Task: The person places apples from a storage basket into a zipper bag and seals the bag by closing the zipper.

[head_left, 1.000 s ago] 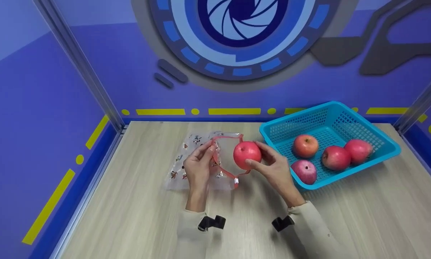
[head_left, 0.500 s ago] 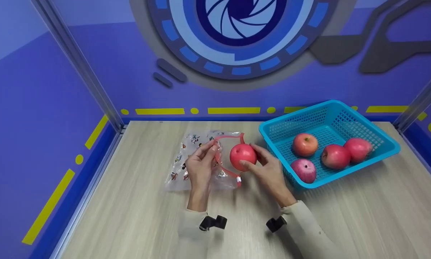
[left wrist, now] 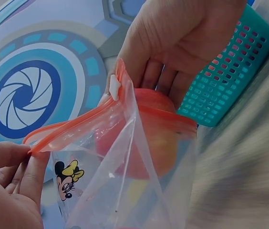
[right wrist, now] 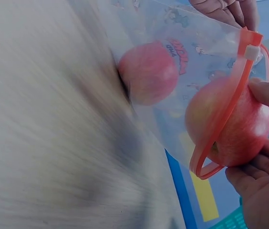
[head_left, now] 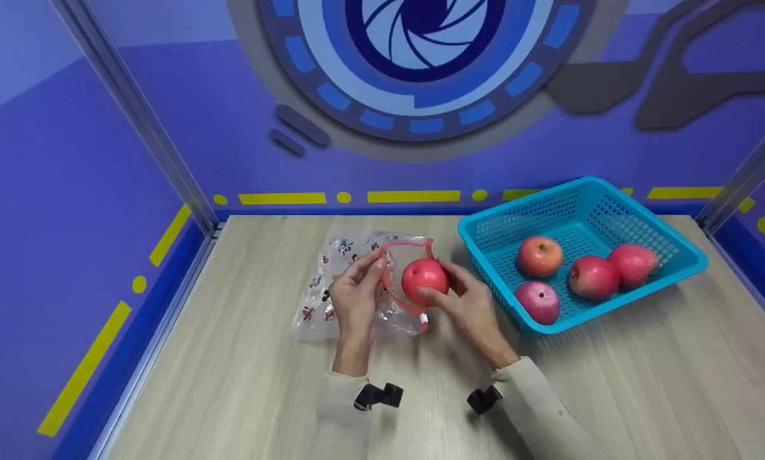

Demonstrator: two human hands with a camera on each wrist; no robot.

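A clear slider-zip bag (head_left: 317, 306) with cartoon prints and a red zip edge lies on the table. My left hand (head_left: 355, 297) pinches the red edge between thumb and fingers, spreading the mouth. In my right hand (head_left: 477, 310) is a red apple (head_left: 424, 281), thumb on the near side and fingers behind. The right wrist view shows this apple (right wrist: 242, 129) partly past the red zip, its outer half in the fingers. Deeper in the bag rests another apple (right wrist: 149, 74). A white slider (left wrist: 114, 87) sits at one end of the zip.
To the right stands a blue perforated basket (head_left: 625, 302) holding several apples, among them an orange-red one (head_left: 539, 257) and a pinkish one (head_left: 537, 302). A printed purple wall (head_left: 420, 172) closes the back of the wooden table (head_left: 229, 383).
My right hand has moved left with the apple, bringing it from beside the bag's mouth into the opening. My left hand has stayed on the red edge, shifting only slightly.
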